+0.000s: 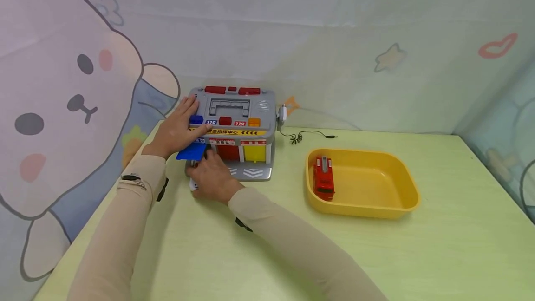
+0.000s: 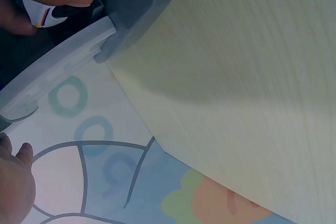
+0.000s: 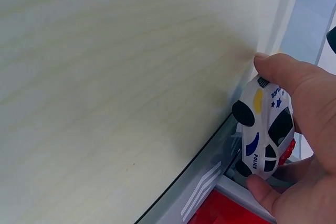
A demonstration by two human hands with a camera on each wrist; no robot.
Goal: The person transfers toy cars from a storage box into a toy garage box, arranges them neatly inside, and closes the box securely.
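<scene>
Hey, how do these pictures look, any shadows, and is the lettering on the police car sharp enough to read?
Head view: soft, fairly even light, with a faint shadow on the table beside the right sleeve; right wrist view: the police car is sharp enough to read POLICE; left wrist view: a broad, soft-edged shadow crosses the table, and the toy station looks dark.

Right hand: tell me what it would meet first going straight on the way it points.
Most likely the toy garage, just under its raised blue door: the right hand grips the police car right at that opening. The inside is mostly hidden, so how much depth remains is unclear.
</scene>
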